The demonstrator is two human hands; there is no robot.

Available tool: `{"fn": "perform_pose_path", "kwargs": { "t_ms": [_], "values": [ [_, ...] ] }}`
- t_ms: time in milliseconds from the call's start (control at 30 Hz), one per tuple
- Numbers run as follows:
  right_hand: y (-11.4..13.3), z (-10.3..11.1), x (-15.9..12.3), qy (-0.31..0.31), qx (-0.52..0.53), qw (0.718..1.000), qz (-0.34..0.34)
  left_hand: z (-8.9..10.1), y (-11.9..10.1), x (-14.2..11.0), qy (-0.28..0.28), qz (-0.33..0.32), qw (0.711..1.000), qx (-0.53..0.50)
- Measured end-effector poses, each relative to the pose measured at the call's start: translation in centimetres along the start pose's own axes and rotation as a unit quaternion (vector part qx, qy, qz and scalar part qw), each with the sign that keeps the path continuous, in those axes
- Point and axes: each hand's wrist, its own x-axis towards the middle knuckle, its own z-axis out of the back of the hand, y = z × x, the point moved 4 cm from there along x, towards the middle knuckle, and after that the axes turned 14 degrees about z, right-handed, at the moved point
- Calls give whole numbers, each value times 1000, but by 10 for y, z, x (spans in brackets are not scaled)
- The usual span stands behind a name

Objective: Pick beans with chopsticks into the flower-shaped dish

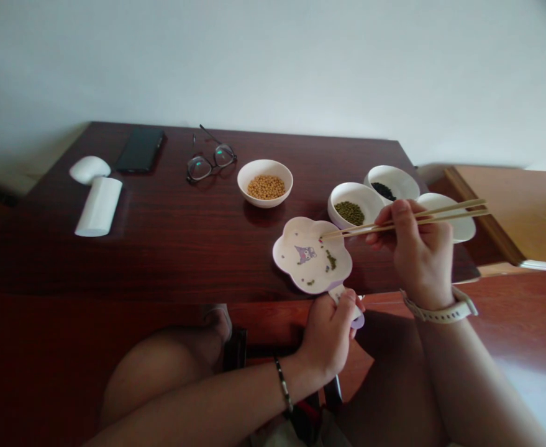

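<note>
My left hand (331, 332) is closed round the handle of a white flower-shaped dish (291, 239) with a purple rim and a cartoon figure printed inside. Several green beans (331, 259) lie scattered in the dish. In my right hand (417, 248) is a pair of wooden chopsticks (450, 215), their tips reaching into the dish near its upper right. I cannot make out whether the tips pinch a bean. Just behind the dish stands a white bowl of green mung beans (350, 213). A bowl of dark beans (384, 190) and another white bowl (461, 230) are partly hidden by my right hand.
A white bowl of yellow soybeans (266, 187) stands mid-table. Eyeglasses (212, 162), a black flat case (141, 149) and a white two-part object (99, 207) lie farther left on the dark table (170, 242). A brown wooden piece of furniture (519, 211) adjoins at right.
</note>
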Motion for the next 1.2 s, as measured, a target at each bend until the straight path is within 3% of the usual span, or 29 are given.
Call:
{"fn": "perform_pose_path", "kwargs": {
  "t_ms": [367,800,1200],
  "values": [
    [0,0,1,9,-21,1000,7,0,1,2,-5,-2,1000,-2],
    [10,5,1,-22,-14,1000,17,1,1,0,-13,1,1000,18],
    [3,1,0,20,23,999,-19,0,1,1,-4,-2,1000,7]
  ]
}}
